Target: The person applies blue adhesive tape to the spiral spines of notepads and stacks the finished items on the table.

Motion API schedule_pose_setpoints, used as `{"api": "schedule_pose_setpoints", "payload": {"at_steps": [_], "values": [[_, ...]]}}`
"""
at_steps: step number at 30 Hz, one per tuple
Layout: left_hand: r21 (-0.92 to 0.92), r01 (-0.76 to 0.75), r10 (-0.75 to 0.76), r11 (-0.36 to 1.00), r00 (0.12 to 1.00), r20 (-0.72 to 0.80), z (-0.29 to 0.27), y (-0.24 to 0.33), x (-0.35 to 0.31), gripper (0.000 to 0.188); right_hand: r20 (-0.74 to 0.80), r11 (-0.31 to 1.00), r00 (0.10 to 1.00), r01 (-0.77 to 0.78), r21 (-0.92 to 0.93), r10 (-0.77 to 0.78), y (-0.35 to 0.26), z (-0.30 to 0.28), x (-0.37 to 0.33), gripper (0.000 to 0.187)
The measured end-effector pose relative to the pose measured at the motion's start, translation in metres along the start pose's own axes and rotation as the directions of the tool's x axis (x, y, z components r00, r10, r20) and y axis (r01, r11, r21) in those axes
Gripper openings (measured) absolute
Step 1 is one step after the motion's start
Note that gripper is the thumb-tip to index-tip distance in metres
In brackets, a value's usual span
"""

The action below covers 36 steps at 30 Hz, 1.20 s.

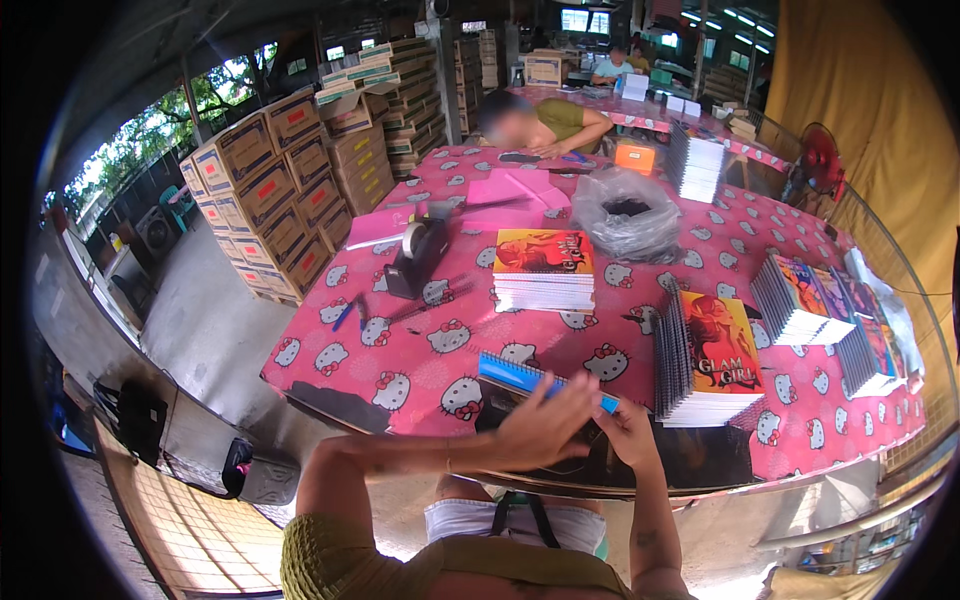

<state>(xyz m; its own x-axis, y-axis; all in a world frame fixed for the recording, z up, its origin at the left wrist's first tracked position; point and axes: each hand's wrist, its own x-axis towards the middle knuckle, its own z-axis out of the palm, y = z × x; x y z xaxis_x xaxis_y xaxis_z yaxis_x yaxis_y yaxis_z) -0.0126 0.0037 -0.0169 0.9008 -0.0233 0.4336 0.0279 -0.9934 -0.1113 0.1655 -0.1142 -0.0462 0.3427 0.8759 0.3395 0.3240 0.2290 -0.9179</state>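
At the near edge of the table lies a blue spiral notebook [515, 372], its dark coil running along the far side. My left hand [555, 422] reaches across it with fingers stretched out, slightly smeared by motion, and hides much of its middle. Thumb and fingers of my right hand [630, 432] close on the notebook's right end. Just right of that hand stands a stack of spiral notebooks [715, 355] with red and yellow covers. A second stack of notebooks [543, 270] with the same kind of cover sits farther back.
A black tape dispenser [418, 258], a blue pen [343, 316] and pink sheets [515, 190] lie on the left half. Beyond the middle is a clear plastic bag [625, 212]. More notebook stacks [800, 300] stand right. Another person [560, 125] leans on the far edge.
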Motion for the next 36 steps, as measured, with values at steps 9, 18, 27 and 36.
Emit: {"api": "schedule_pose_setpoints", "payload": {"at_steps": [9,18,27,36], "values": [[-0.065,-0.042,0.036,0.997,0.995,-0.094,0.003,0.012,-0.001,0.081,-0.024,0.973,0.986,0.156,-0.171,-0.162,-0.001,0.003,0.005,0.026],[-0.177,0.093,-0.116,0.98,0.986,-0.121,-0.017,0.004,0.008,0.062,-0.168,0.996,0.985,0.031,-0.086,-0.045,-0.015,-0.003,-0.002,0.019],[-0.329,0.086,-0.171,0.94,0.956,-0.24,-0.034,-0.021,0.045,0.017,-0.049,0.986,0.998,-0.054,-0.16,0.047,-0.043,-0.021,0.003,0.019],[-0.322,0.046,-0.124,0.946,0.966,-0.227,-0.024,-0.025,0.042,0.017,0.128,0.997,0.99,-0.046,-0.061,0.054,-0.044,-0.044,0.027,0.013]]}}
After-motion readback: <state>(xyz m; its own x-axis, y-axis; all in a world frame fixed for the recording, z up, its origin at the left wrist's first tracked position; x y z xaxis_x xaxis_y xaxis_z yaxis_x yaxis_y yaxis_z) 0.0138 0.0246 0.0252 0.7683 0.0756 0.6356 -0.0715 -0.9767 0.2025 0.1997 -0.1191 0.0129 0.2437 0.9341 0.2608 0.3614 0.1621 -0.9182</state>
